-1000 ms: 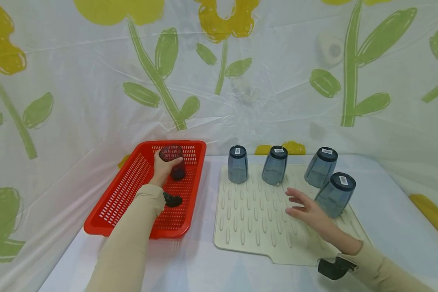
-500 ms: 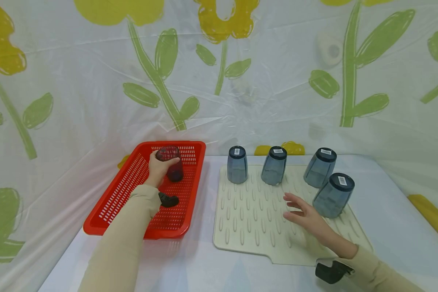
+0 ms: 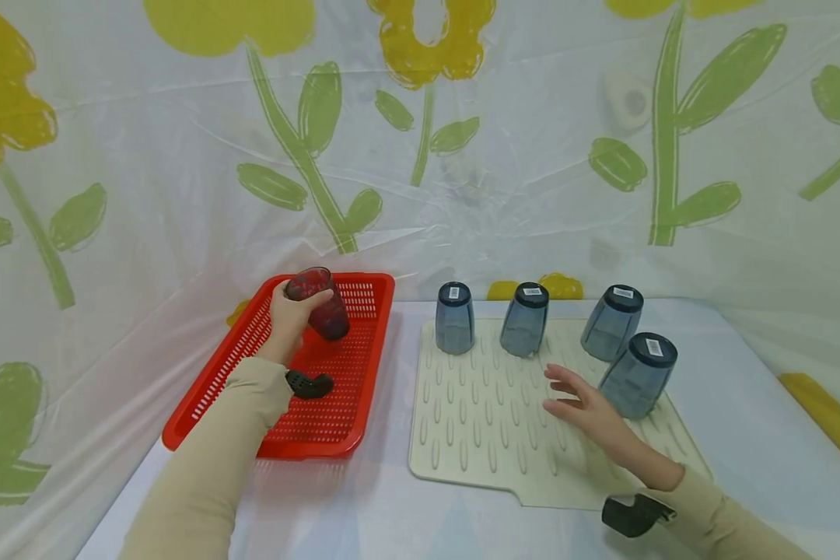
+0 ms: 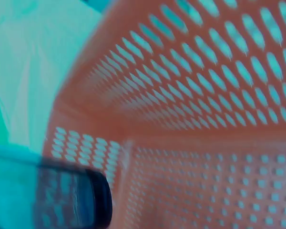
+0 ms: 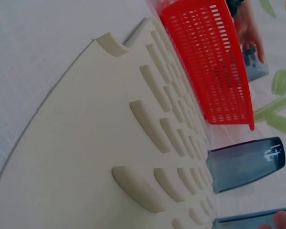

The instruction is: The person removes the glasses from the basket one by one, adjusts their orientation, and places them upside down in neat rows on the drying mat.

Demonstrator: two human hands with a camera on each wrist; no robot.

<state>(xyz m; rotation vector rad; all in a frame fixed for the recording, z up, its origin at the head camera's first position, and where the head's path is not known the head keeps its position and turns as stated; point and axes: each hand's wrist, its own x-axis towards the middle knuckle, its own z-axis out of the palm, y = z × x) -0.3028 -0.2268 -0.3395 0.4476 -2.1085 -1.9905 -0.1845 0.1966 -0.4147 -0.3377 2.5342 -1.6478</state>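
My left hand [image 3: 288,320] grips a dark tinted glass tumbler [image 3: 330,316] by its upper part, over the red plastic basket [image 3: 368,389]. The tumbler tilts, mouth up toward the hand and base down to the right. In the left wrist view the tumbler's thick base [image 4: 101,198] appears at lower left, apart from the basket floor. My right hand [image 3: 598,424] hovers above the cream drying mat [image 3: 476,467], fingers loosely bent and holding nothing. Nearest to it is an upside-down blue-grey tumbler [image 3: 637,381] at the mat's right side.
Along the mat's back edge stand three more upturned tumblers: left [image 3: 455,323], middle [image 3: 525,323] and right [image 3: 610,327]. A white table [image 3: 371,505] bears the mat and basket. Behind it hangs a white flower-printed sheet [image 3: 532,187].
My left hand has moved left and a little up with the tumbler, which has gone from nearly upright to tilted. The right hand stays almost in place.
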